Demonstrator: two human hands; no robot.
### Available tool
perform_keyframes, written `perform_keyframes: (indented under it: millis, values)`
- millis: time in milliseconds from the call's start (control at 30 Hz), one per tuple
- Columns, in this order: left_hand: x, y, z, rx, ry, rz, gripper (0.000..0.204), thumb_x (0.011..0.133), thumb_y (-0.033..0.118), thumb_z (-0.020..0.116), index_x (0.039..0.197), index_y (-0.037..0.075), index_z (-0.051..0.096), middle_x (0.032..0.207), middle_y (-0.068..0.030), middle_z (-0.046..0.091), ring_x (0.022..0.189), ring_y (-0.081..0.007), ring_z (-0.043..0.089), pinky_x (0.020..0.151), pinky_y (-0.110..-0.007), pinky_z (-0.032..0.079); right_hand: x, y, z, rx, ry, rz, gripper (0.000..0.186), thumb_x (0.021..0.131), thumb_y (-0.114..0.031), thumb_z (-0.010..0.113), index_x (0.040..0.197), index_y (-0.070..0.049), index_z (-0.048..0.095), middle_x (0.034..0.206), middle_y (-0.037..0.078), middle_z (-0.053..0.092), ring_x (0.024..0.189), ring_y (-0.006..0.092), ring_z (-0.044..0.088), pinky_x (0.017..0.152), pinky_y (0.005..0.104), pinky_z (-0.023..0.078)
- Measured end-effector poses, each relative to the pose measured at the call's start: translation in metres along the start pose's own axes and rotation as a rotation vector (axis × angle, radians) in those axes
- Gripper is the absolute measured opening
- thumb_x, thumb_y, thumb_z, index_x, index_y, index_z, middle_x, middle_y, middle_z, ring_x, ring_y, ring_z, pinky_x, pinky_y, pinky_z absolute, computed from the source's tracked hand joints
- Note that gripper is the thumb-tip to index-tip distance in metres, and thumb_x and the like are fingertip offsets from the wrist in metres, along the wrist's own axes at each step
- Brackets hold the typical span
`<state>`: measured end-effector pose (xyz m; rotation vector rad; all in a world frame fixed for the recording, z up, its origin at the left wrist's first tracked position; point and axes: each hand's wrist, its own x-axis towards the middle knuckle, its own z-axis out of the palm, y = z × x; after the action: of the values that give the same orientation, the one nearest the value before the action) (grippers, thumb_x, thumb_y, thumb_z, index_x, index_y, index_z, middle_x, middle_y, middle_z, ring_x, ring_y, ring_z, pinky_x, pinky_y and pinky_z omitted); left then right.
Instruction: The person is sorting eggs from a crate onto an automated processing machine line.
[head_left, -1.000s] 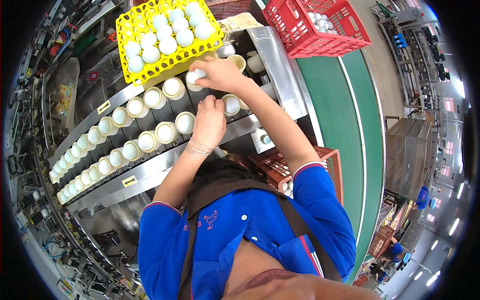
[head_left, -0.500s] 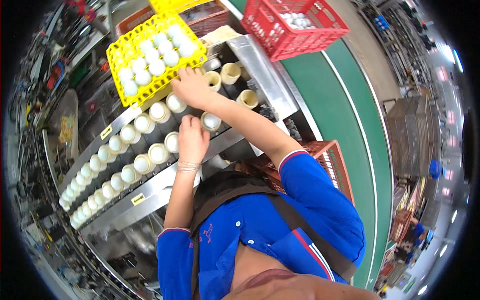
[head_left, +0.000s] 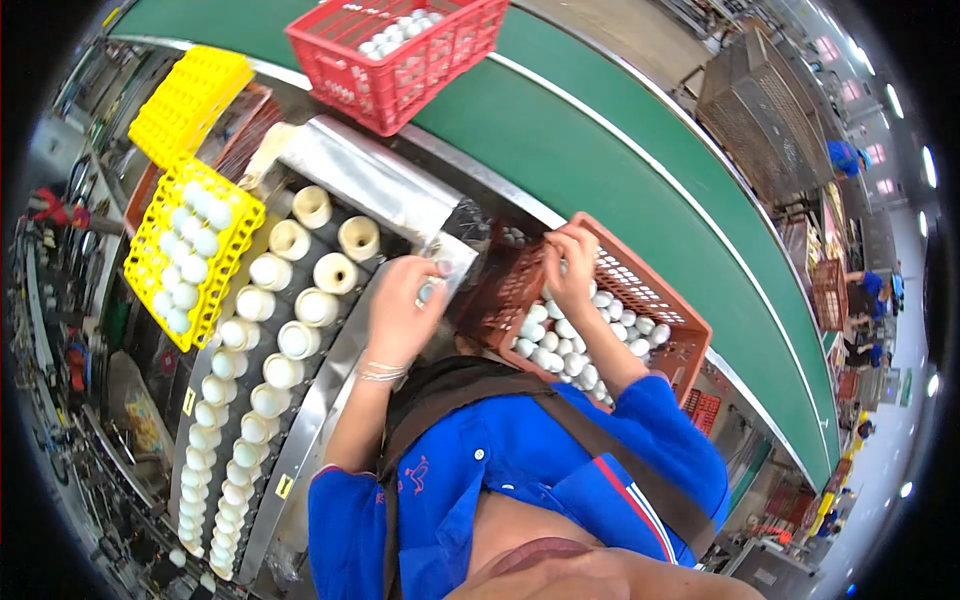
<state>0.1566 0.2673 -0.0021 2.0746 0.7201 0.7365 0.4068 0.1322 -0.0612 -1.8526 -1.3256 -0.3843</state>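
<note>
My left hand [head_left: 405, 308] is closed round a pale egg [head_left: 428, 291], beside the metal edge of the roller conveyor. Over the far left corner of a brown-red plastic crate [head_left: 655, 285], my right hand [head_left: 572, 272] has its fingers curled; a pale patch shows between them, too blurred to name. Many white eggs [head_left: 560, 352] lie in that crate below the hand. Two rows of cream cups on the conveyor [head_left: 255, 345] hold eggs, while several cups [head_left: 358, 238] at the far end stand without one.
A yellow egg tray [head_left: 240, 225] partly filled with eggs rests left of the cups, with stacked yellow trays [head_left: 190, 105] behind. A red crate of eggs [head_left: 400, 85] stands by the green belt [head_left: 600, 140]. Workers [head_left: 870, 290] are far off right.
My view has turned right. My right hand has left the tray and cups for the brown-red crate; my left hand has drawn back from the cups to the conveyor's edge.
</note>
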Motion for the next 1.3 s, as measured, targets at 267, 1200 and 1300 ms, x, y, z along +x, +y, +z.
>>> perform_keyframes:
  millis: [267,1200,1300]
  values:
    - [0.018,0.043,0.266,0.256,-1.134,0.156,0.043,0.080,0.034,0.071,0.111,0.006,0.061,0.114,-0.0182,0.059,0.106,-0.0362,0.060,0.091,-0.046,0.048,-0.175,0.130,-0.102,-0.638,-0.924,1.000,0.090,0.072,-0.041,0.080,0.146,-0.021,0.032,0.138,0.027,0.038,0.124,0.0476,0.045,0.095,0.0566,0.045]
    - [-0.016,-0.033,0.370,1.106,-1.672,0.269,0.064,0.081,0.053,0.055,0.125,0.007,0.064,0.146,-0.0264,0.036,0.127,-0.0374,0.045,0.097,-0.042,0.048,-0.191,0.148,-0.055,-0.590,-1.079,0.725,0.062,0.073,-0.039,0.078,0.124,-0.015,0.053,0.128,0.016,0.047,0.117,0.0385,0.046,0.084,0.0538,0.047]
    - [-0.017,-0.045,0.371,1.101,-1.668,0.262,0.058,0.071,0.034,0.063,0.123,0.010,0.066,0.142,-0.0268,0.042,0.133,-0.0339,0.042,0.098,-0.041,0.048,-0.186,0.156,-0.050,-0.473,-1.113,0.846,0.055,0.078,-0.033,0.074,0.127,-0.018,0.056,0.132,0.019,0.046,0.120,0.0405,0.046,0.082,0.0538,0.051]
